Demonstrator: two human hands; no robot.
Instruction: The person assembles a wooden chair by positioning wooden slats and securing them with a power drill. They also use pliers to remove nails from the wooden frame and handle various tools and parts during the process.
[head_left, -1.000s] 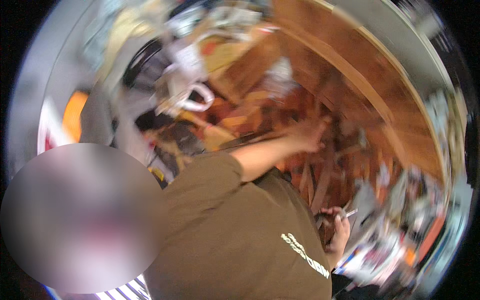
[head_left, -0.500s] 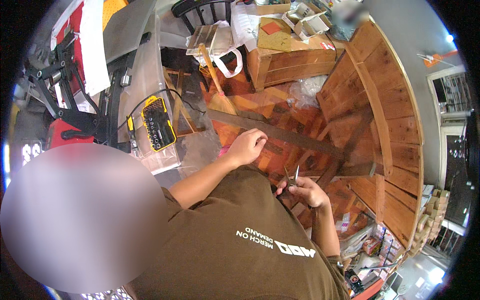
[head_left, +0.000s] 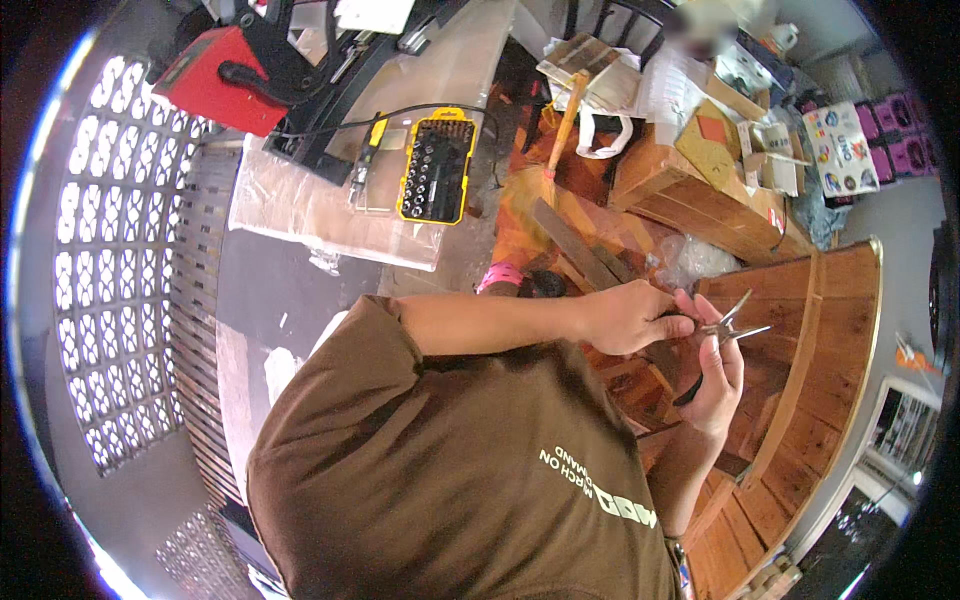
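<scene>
My right hand [head_left: 718, 385] is closed round a pair of pliers [head_left: 728, 328] with long, pointed metal jaws. The jaws are spread apart and point to the right, while a dark handle shows below the fingers. Close beside it, my left hand [head_left: 625, 318] has its fingers curled and its thumb pressed in, right by the back end of the jaws. Whatever those fingers pinch, if anything, is hidden. Below both hands is a tall wooden panel structure [head_left: 790, 400].
At upper left, a plastic-covered table [head_left: 335, 215] bears a yellow-and-black bit set [head_left: 437, 165], a yellow-handled tool [head_left: 376, 133] and a red machine [head_left: 225, 80]. A broom [head_left: 567, 120] and dark wooden planks [head_left: 575, 245] are ahead. A wooden crate [head_left: 690, 190] holds open boxes.
My view has turned to the left. My left hand has reached across to the right hand, beside the pliers, and both hands now appear further right. The pliers' jaws have swung from pointing ahead to rightward.
</scene>
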